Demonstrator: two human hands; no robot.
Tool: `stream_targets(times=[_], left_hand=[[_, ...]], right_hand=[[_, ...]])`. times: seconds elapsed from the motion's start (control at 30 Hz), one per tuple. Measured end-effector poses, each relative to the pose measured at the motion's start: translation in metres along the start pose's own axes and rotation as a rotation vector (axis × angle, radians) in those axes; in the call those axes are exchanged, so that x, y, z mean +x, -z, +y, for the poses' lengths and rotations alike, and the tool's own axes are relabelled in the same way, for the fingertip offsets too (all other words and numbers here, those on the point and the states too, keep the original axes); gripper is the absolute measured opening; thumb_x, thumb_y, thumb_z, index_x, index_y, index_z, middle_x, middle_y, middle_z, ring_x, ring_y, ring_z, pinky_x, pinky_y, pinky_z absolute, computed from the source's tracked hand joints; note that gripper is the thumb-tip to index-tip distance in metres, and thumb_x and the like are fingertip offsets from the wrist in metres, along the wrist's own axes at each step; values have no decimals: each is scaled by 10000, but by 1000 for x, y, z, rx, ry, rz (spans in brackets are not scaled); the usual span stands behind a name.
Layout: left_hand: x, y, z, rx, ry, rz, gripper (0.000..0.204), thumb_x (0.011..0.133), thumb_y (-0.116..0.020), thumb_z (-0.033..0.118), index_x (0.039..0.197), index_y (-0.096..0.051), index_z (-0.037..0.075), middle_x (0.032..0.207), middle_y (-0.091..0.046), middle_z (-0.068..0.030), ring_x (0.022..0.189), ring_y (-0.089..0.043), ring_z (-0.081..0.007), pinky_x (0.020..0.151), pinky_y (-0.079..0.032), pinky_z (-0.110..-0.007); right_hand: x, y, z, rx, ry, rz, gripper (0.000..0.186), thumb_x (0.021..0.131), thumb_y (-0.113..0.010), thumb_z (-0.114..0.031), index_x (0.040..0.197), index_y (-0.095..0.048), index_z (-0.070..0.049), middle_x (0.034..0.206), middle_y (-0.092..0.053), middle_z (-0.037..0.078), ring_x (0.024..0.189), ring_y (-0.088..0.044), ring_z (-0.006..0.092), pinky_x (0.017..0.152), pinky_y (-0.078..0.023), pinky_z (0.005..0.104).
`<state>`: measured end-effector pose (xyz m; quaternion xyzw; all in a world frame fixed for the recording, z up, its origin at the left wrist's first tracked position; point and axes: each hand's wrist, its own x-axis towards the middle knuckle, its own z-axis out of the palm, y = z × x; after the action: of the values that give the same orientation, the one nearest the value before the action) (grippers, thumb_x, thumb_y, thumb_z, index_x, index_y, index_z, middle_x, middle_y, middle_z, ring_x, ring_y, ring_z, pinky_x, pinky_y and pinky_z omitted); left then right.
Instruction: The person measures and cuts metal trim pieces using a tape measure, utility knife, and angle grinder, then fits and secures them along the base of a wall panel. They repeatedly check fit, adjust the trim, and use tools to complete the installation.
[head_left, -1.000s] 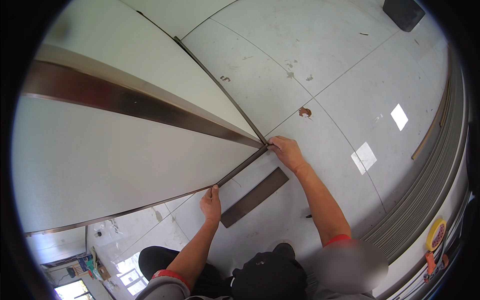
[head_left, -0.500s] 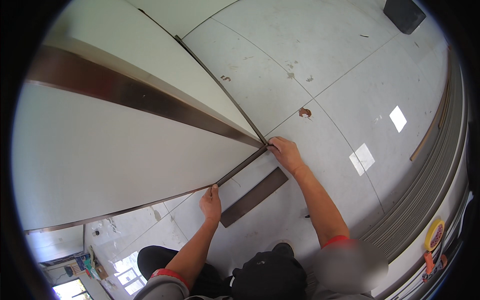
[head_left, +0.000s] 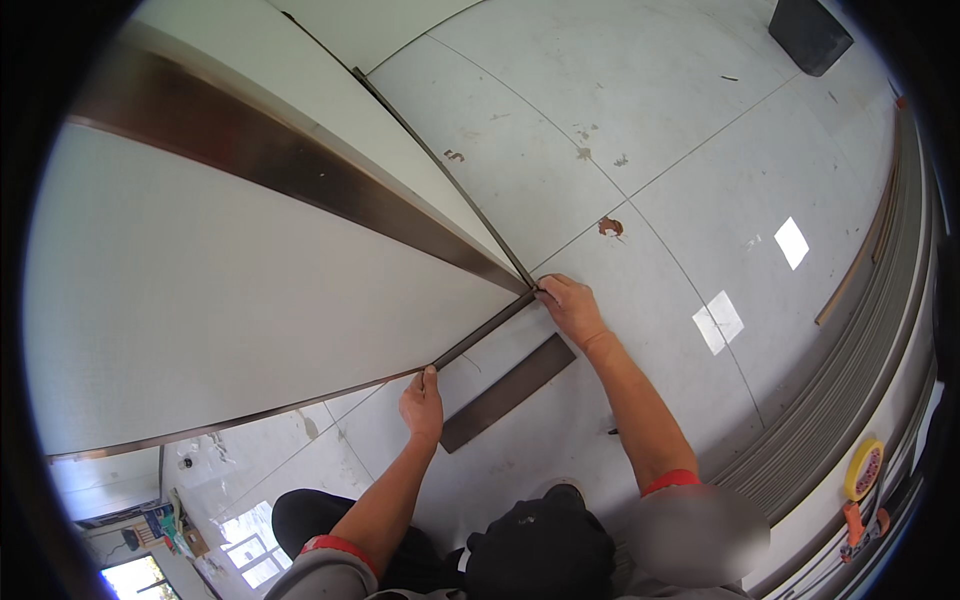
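Note:
A short dark brown trim strip (head_left: 482, 332) runs along the foot of a pale wall panel (head_left: 240, 290), up to the corner. My left hand (head_left: 421, 408) is closed at its near end, thumb on top and the other fingers partly hidden. At the far end, by the corner, my right hand (head_left: 568, 303) pinches the strip, its fingertips partly hidden. A wide brown corner band (head_left: 330, 180) comes down the panel edge to this point. Between my forearms, a loose flat brown piece (head_left: 508, 393) lies on the floor.
Long grey-brown strips (head_left: 840, 390) are stacked along the right. By them are a yellow tape roll (head_left: 863, 470) and an orange-handled tool (head_left: 855, 530). A black block-shaped object (head_left: 810, 38) stands at the far right. Grey floor tiles (head_left: 690, 120) carry stains and light patches.
Both hands keep their places on the strip. Only the view has shifted slightly.

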<state>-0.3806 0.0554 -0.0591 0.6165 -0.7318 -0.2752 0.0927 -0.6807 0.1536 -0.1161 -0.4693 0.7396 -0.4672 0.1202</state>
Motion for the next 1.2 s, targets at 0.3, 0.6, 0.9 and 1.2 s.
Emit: stream_targets(times=[0.3,0.6,0.9,1.2], left_hand=[[0,-2,-1,-46,-11,29,517,1029,-548,450,916,-700,-31,682,-599,-219,640,-538,-351,686,-452,-459],[0,-3,0,-38,30,14,515,1029,-549,449,920,-707,-29,700,-613,-218,657,-541,-351,698,-457,-456],[-1,-3,0,-27,48,12,531,1030,-552,458,872,-695,-28,664,-594,-197,630,-532,-332,669,-442,-452],[-3,-4,1,-22,-8,48,544,1033,-543,465,868,-700,-29,664,-600,-203,638,-559,-337,666,-447,-456]], right_hand=[[-3,-4,0,-2,-61,21,149,866,-739,-112,976,-642,-84,960,-678,104,851,-673,356,721,-550,452],[-17,-30,-14,-127,-167,219,148,869,-749,-132,978,-661,-84,975,-695,109,839,-688,348,708,-561,440],[-27,-38,-25,-31,-236,322,172,901,-713,-60,1071,-690,-57,1005,-714,130,885,-701,356,761,-575,416],[-32,-41,-30,25,-210,385,188,917,-692,-12,1104,-705,-36,1046,-723,145,914,-714,342,790,-577,380]])
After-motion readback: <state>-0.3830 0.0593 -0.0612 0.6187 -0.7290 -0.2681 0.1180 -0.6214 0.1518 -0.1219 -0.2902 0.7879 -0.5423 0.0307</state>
